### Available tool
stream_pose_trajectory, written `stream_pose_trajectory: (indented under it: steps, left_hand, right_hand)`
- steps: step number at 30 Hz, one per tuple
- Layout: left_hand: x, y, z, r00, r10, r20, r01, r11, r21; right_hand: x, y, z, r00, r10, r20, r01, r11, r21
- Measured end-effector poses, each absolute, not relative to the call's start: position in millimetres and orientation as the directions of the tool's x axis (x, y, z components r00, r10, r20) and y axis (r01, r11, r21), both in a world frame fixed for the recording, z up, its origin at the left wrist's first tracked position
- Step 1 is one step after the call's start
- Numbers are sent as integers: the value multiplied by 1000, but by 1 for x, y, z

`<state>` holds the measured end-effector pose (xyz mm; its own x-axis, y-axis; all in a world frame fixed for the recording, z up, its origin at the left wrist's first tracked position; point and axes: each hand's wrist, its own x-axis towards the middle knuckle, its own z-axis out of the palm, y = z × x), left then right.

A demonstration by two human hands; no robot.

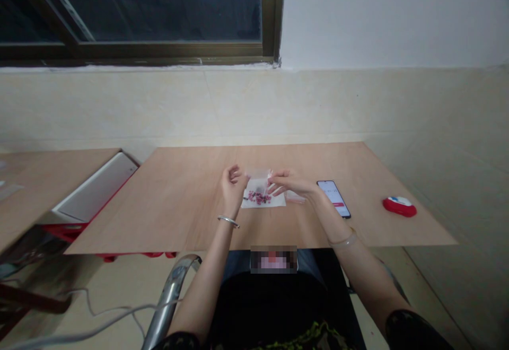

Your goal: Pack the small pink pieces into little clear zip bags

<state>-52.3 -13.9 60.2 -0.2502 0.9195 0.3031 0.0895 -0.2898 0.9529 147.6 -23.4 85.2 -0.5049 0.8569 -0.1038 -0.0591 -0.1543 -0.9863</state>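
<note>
Clear plastic bag [258, 177], small and thin, is held up just above a white paper sheet [275, 201], near the middle of a light plywood tabletop [170, 212]. Head view: a cluster of small pink-red beads [258, 198] lies on the sheet, right under the bag. A black-framed smartphone [333, 199] with its screen lit lies on the tabletop right of the hands, and a red and white computer mouse [400, 207] lies further right. A small clear plastic piece [295, 197] lies just beside the sheet. Behind the table are a cream lower wall [159, 106], a white upper wall [377, 21] and a dark window with a brown frame [159, 50]. To the left are a second wooden table [51, 180] and a white box with red edging [97, 188]. A chrome chair tube [170, 291] and a white cable [99, 323] are below.

Left hand [233, 188], wearing a silver bangle [228, 221], has its fingers [237, 176] half curled just beside the bag; contact cannot be told. Right hand [288, 183], with a clear bracelet [344, 241] on its wrist, has its fingers [274, 176] nearly closed, pinching the bag's right edge.
</note>
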Motion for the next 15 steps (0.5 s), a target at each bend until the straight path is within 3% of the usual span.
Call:
stream_pose_trajectory:
  steps: [3,6,9,15]
  left_hand:
    - [-42,-24,63,-159,917,366,182,-337,924]
    - [-30,-39,72,84,967,241,52,-246,968]
    - [-26,-47,81,181,970,164,-17,-163,986]
    - [-36,-42,89,324,935,142,41,-164,986]
  right_hand:
    - [143,-21,80,-481,872,-89,-112,-162,-980]
    - [138,-20,77,-421,904,-74,-170,-159,-973]
    - [137,-23,78,-377,924,-66,-204,-152,-967]
    - [139,-34,90,-490,871,-48,-184,-158,-970]
